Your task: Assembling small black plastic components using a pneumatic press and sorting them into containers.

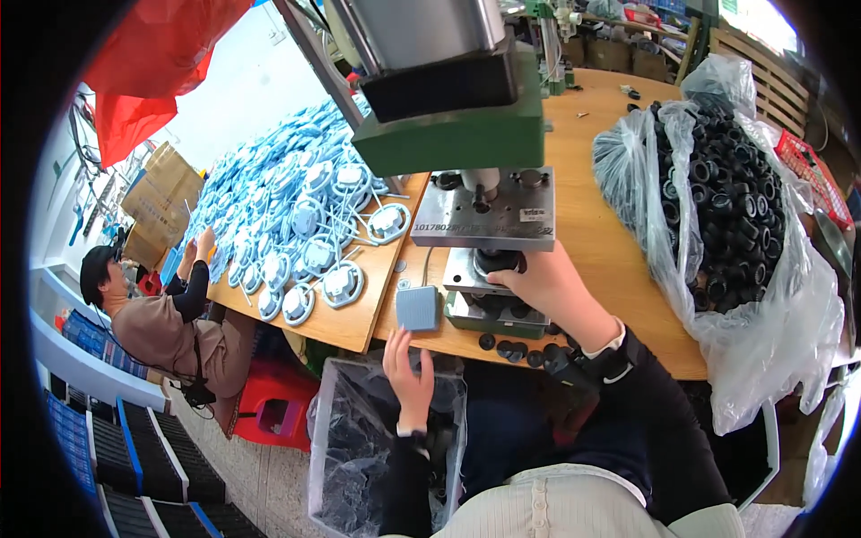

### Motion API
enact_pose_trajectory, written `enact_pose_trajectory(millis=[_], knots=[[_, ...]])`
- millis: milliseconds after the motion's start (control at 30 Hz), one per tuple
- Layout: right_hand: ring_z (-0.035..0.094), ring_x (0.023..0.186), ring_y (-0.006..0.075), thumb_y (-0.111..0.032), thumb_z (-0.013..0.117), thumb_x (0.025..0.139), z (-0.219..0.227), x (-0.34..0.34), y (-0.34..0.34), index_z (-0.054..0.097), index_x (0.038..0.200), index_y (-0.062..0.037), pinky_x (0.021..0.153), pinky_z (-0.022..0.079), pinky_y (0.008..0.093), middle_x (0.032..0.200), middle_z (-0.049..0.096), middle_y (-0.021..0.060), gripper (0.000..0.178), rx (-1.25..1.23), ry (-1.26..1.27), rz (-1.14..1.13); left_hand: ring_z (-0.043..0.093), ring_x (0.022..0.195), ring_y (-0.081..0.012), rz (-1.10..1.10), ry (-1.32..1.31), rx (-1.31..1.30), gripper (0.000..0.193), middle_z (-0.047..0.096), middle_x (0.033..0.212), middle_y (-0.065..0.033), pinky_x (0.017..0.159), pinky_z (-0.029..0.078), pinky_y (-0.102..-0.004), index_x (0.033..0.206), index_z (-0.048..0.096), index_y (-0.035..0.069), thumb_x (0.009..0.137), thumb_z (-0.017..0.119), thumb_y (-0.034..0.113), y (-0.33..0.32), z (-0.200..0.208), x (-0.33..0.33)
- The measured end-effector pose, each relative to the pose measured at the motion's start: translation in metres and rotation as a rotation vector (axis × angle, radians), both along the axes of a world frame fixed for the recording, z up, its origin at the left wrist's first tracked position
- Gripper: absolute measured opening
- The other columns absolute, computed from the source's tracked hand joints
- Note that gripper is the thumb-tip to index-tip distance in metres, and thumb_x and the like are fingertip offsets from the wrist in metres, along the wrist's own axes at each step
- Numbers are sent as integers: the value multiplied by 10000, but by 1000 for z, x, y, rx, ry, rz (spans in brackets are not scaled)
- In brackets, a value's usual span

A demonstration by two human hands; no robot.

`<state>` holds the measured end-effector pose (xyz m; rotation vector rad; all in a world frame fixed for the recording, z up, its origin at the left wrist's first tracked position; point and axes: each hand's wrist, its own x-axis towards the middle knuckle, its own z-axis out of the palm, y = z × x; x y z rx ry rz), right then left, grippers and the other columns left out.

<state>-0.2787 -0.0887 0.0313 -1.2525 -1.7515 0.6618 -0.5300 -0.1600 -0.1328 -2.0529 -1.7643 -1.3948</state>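
Observation:
My right hand (553, 289) reaches between the plates of a green and steel press (484, 220). Its thumb and fingers close on a black round part (499, 260) under the upper steel plate; the fingertips are partly hidden. My left hand (410, 381) holds nothing, its fingers apart, just off the table's front edge. Beyond its fingertips a flat grey-blue switch box (418, 308) with a cable lies beside the press. Several loose black round caps (513, 350) sit along the table edge, in front of the press base and near my right wrist.
At right, a clear plastic bag (641, 193) brims with black ring-shaped parts (722, 193). Many light-blue round pieces with cords (314, 215) are heaped on the left table. A plastic-lined bin (327, 448) stands below my left hand. Another person (161, 332) works at far left, near a red stool (278, 403).

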Motion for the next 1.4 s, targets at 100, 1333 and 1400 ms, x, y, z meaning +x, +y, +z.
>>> enact_pose_trajectory(millis=[100, 1333, 1400], knots=[[606, 895, 377, -100, 762, 678, -3, 1, 0, 617, 992, -19, 750, 499, 406, 943, 643, 200, 354, 15, 37, -15, 449, 1248, -337, -25, 52, 22, 369, 542, 1286, -132, 1023, 329, -431, 1195, 557, 19, 848, 605, 135, 60, 12, 10], [578, 847, 301, -133, 751, 576, -98, 303, -57, 545, 956, 4, 788, 479, 335, 922, 574, 157, 454, 138, -212, -620, 592, 799, -173, -250, -376, 7, 262, 642, 916, -86, 746, 457, -299, 932, 621, -34, 768, 721, 144, 100, 122, 141], [554, 838, 205, -54, 735, 592, -87, 294, -64, 506, 1000, -29, 784, 461, 287, 925, 541, 76, 468, 197, 93, -535, 594, 838, -223, -144, -82, 111, 281, 630, 955, -115, 766, 456, -327, 963, 623, -9, 789, 721, 188, 96, 111, 132]])
